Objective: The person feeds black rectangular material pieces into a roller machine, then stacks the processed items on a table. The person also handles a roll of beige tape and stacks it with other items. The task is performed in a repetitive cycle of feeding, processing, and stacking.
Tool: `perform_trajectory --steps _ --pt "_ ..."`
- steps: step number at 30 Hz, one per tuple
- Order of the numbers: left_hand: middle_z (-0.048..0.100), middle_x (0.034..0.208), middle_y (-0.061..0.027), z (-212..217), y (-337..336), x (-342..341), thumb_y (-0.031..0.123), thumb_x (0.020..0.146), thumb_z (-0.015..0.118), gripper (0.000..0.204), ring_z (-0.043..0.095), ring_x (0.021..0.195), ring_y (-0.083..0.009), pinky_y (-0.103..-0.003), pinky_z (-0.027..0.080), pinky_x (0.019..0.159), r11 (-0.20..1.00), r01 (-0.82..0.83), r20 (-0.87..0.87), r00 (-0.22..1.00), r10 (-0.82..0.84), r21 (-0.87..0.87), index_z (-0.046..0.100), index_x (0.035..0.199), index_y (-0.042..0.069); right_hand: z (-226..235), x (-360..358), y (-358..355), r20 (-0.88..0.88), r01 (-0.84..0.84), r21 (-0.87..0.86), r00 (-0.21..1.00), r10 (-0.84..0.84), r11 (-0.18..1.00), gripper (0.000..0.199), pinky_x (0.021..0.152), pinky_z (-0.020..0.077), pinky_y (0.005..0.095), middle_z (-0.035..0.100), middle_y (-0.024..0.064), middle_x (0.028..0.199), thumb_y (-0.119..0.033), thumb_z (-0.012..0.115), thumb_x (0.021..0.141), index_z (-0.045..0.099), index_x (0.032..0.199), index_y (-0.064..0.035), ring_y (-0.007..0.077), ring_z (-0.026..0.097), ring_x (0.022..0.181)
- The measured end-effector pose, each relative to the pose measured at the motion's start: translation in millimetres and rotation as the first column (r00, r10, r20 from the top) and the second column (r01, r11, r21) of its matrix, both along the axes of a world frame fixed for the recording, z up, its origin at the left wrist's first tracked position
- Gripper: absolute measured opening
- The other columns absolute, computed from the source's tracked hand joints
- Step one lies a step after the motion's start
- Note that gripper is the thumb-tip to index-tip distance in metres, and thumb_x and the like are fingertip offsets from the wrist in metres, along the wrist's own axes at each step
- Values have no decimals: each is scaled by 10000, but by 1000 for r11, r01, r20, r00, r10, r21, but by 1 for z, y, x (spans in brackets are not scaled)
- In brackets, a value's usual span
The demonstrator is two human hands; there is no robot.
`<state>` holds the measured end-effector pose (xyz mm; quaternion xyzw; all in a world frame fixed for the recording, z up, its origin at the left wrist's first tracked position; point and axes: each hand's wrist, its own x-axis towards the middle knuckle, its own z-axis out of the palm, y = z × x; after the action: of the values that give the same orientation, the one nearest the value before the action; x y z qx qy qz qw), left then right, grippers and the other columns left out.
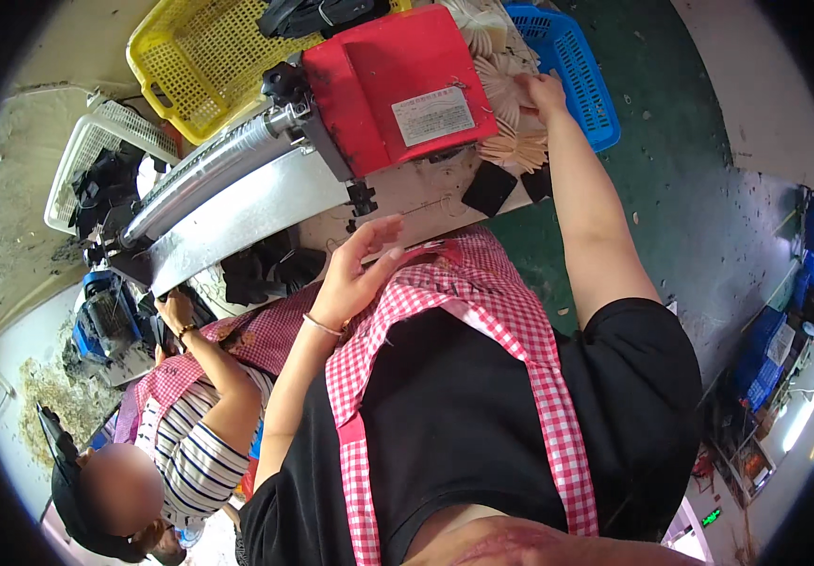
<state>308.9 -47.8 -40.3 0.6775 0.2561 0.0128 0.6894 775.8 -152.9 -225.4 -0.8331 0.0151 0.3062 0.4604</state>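
My right hand point(541, 92) reaches far out to a heap of pale fan-shaped stick bundles point(517, 146) beside the red machine housing point(398, 85). Its fingers are closed on one pale bundle point(504, 83) at the top of the heap. My left hand point(362, 269) hovers near the table's front edge, above my pink checked apron point(482, 292). Its fingers are spread and it holds nothing. Flat black pieces point(490, 187) lie on the table between the two hands.
A metal roller and chute point(228, 193) runs left from the red housing. Yellow point(195, 57), blue point(572, 71) and white point(86, 151) baskets ring the table. A co-worker in a striped shirt sits at lower left, one hand point(177, 307) by black pieces point(256, 274).
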Motion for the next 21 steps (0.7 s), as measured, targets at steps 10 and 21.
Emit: perform_trajectory --steps 10,21 --pt "459 1534 -151 45 20 12 411 918 703 817 400 1442 -252 -427 298 1179 954 -89 354 915 192 -287 354 1542 15 194 -142 -21 643 -458 677 749 -160 577 403 976 474 343 614 119 1262 -109 688 927 553 1282 24 193 594 1133" --pt "443 1504 -164 47 26 -30 309 756 745 964 435 1412 -274 -405 320 1181 827 13 386 888 249 -563 300 1559 17 192 -318 -15 346 -505 806 826 446 309 283 1086 384 379 501 139 1296 52 569 911 494 1171 -30 209 491 1261"
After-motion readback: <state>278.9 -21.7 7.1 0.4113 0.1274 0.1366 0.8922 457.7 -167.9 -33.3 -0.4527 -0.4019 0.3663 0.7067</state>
